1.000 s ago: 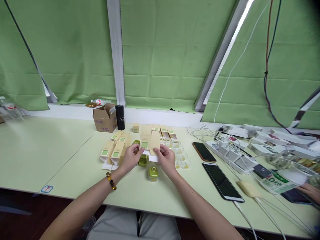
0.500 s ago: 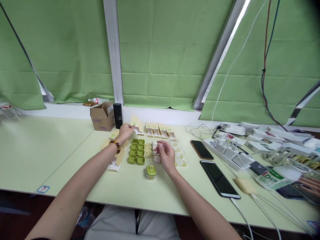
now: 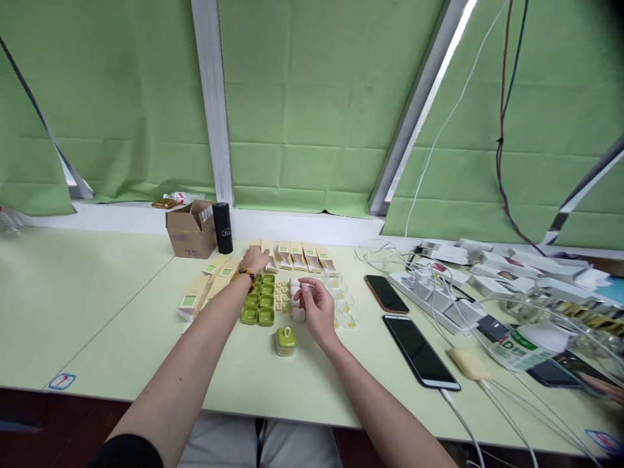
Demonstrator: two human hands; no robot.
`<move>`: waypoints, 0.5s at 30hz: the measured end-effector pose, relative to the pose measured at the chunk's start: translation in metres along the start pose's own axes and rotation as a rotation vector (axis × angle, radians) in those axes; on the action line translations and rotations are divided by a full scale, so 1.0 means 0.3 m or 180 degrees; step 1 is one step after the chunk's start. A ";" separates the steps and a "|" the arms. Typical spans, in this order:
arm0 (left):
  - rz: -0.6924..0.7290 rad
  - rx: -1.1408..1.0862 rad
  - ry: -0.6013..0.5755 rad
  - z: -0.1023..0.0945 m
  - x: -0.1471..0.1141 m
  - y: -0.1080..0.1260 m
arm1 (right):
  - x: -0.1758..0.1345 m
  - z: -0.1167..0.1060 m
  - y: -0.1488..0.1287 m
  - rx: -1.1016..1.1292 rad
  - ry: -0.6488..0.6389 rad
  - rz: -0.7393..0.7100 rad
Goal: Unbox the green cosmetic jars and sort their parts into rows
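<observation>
My left hand reaches to the back, its fingers closed on a cream cardboard sleeve at the left end of a row of similar sleeves. Loosely bent and apart, the fingers of my right hand hover over a column of small white blocks and hold nothing visible. Between the hands stand two columns of small green square cups and little yellow pieces. Clear plastic cups lie right of my right hand. One small clear box with a green lid stands nearer me.
More cream sleeves lie left of my left forearm. Behind are an open carton and a black cylinder. To the right are two phones, a power strip, tangled cables, a white bottle and white boxes.
My left hand has moved the cream sleeve right, beside the row at the back. My right hand stays over the white blocks. The view has shifted slightly right.
</observation>
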State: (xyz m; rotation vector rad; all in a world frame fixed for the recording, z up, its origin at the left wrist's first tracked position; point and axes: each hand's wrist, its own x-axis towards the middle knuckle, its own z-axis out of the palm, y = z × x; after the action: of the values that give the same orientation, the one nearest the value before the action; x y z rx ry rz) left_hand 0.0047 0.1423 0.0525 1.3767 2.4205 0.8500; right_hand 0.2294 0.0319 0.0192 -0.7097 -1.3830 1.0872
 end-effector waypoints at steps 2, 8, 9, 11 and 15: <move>0.0091 0.0069 0.0015 0.004 -0.009 -0.008 | 0.001 -0.001 0.003 -0.0014 -0.0006 -0.0003; 0.0630 0.0332 0.0086 -0.011 -0.058 -0.038 | 0.004 -0.003 0.014 -0.0060 -0.0018 -0.0041; 0.0748 0.0362 0.0012 -0.013 -0.068 -0.040 | 0.004 -0.002 0.015 -0.0073 -0.0021 -0.0053; 0.0970 0.0411 -0.0180 -0.014 -0.087 -0.039 | 0.002 0.001 0.016 -0.0104 -0.0052 -0.0064; 0.1232 0.0516 -0.0407 -0.001 -0.110 -0.029 | 0.000 0.006 0.019 -0.0149 -0.0085 -0.0036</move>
State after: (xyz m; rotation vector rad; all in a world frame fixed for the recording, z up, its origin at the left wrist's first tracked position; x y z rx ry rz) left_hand 0.0159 0.1110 0.0450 1.9384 2.2012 0.6281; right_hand 0.2267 0.0337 0.0143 -0.7228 -1.4376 1.0617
